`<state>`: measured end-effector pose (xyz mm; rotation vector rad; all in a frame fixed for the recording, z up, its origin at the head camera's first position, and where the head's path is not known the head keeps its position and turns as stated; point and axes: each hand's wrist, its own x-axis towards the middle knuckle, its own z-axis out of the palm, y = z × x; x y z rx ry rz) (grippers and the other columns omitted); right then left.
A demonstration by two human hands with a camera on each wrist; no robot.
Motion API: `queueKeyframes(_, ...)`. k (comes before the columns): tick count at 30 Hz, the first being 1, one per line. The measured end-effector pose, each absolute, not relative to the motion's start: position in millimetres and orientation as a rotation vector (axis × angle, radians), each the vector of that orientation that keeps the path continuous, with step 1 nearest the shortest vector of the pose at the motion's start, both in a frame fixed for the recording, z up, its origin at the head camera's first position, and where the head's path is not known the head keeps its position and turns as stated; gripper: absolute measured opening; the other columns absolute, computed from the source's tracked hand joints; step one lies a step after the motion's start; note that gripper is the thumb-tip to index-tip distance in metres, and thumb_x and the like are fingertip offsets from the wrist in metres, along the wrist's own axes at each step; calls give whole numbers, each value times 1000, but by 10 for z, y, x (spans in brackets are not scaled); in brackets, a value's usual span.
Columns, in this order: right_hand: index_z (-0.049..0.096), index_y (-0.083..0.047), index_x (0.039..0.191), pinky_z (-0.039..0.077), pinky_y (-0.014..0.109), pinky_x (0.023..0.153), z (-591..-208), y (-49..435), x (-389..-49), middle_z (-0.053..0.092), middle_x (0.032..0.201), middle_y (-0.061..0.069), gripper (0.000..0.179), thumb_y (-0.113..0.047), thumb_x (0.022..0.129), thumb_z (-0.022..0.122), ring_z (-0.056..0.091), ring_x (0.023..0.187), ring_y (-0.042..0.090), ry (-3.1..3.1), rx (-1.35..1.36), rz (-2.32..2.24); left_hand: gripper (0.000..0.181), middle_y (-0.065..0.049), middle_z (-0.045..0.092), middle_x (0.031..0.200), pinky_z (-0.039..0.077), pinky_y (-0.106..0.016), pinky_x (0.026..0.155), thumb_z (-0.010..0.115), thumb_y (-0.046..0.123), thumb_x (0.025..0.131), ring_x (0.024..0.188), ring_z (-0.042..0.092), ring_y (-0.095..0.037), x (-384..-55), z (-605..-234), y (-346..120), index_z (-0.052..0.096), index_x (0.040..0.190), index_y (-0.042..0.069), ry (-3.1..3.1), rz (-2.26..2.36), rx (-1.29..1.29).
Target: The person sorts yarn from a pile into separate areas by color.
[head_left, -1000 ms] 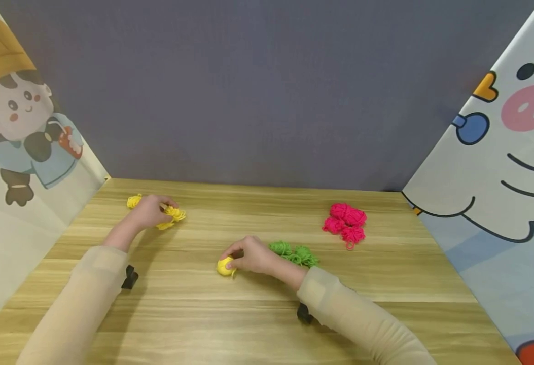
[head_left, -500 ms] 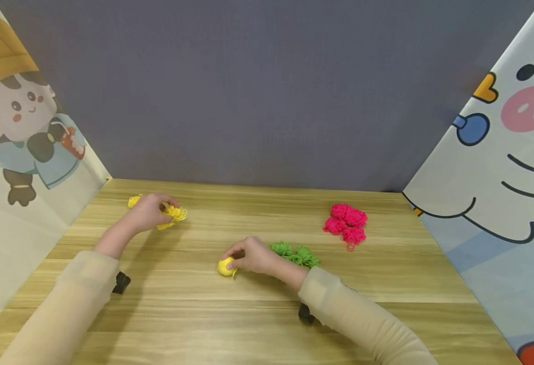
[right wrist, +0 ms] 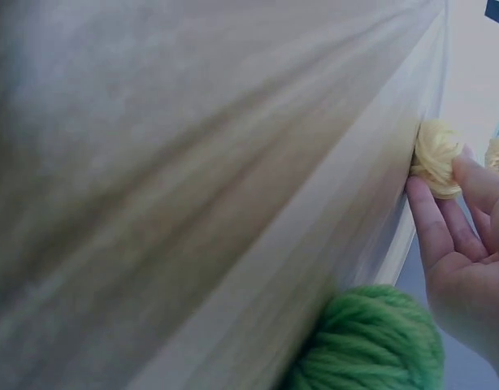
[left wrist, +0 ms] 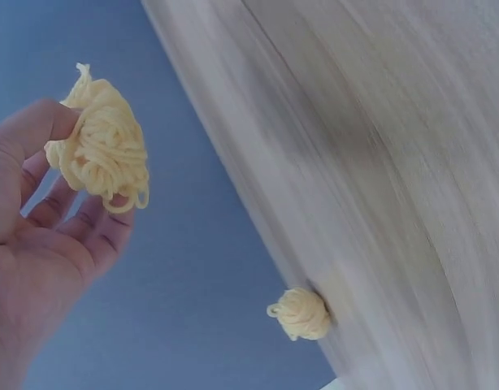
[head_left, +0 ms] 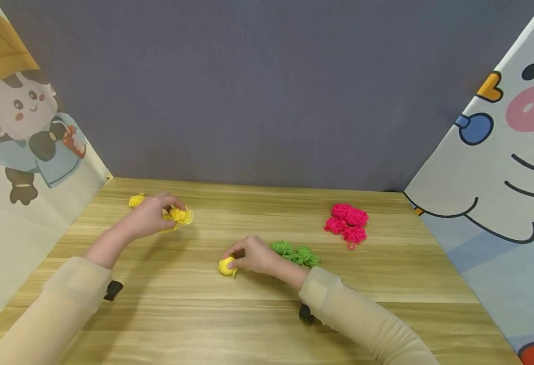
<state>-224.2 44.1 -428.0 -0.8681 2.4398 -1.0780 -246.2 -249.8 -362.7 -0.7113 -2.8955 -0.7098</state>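
My left hand (head_left: 150, 217) pinches a small yellow yarn ball (head_left: 182, 216) between thumb and fingers at the back left; loose loops hang from its end. In the left wrist view this yarn ball (left wrist: 107, 150) shows apart from the wooden surface. Another yellow yarn ball (head_left: 136, 200) lies just behind that hand, partly covered by it. Nearer the middle, my right hand (head_left: 257, 256) grips a rounder yellow yarn ball (head_left: 226, 266) with thumb and fingertips. The right wrist view has this yarn ball (right wrist: 436, 158) right at the tabletop.
Green yarn balls (head_left: 307, 256) lie just behind my right forearm. Farther right sits a cluster of pink yarn balls (head_left: 349, 218). A grey panel (head_left: 257, 91) closes off the back of the wooden table (head_left: 212, 324), and printed panels (head_left: 481, 203) stand at both sides.
My left hand has shifted slightly right with its yellow yarn ball, uncovering more of the yarn ball behind it. The left forearm has swung outward to the left. My right hand stays in place.
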Motion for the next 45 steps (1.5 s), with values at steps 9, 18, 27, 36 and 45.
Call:
queueKeyframes(9, 75, -21, 99, 51, 16, 80, -4286, 449, -2242, 71, 105, -5, 18, -19, 81, 73, 63, 97, 3, 2425, -872, -1090, 36, -5, 61, 100, 52, -37, 74, 72, -4, 69, 87, 57, -19, -2318, -3619, -2417, 63, 102, 8, -2814, -674, -835)
queueKeyframes(18, 75, -20, 100, 51, 16, 79, -4283, 446, -2258, 71, 105, -5, 19, -20, 81, 73, 63, 96, 3, 2438, -903, -1079, 39, 1, 61, 100, 52, -36, 73, 76, -1, 69, 88, 56, -15, -2204, -3630, -2363, 62, 103, 11, -2796, -639, -920)
queueKeyframes(27, 75, -19, 100, 51, 15, 79, -4274, 441, -2255, 71, 104, -5, 19, -20, 81, 74, 63, 95, 2, 2447, -905, -1064, 40, 7, 58, 94, 52, -31, 72, 76, -4, 65, 84, 54, -9, -2092, -3644, -2274, 61, 97, 14, -2777, -629, -1041)
queueKeyframes(36, 75, -20, 100, 51, 16, 80, -4288, 436, -2262, 71, 104, -6, 19, -22, 81, 74, 63, 96, 3, 2466, -913, -1047, 41, 8, 59, 98, 52, -30, 76, 75, -6, 65, 88, 54, -7, -1949, -3656, -2183, 61, 97, 16, -2793, -647, -1215)
queueKeyframes(45, 75, -19, 100, 50, 15, 79, -4307, 433, -2274, 71, 103, -5, 19, -20, 80, 74, 63, 95, 2, 2492, -952, -1029, 39, 9, 59, 98, 52, -26, 77, 73, -7, 68, 88, 54, -5, -1842, -3781, -2065, 62, 95, 18, -2822, -687, -1304)
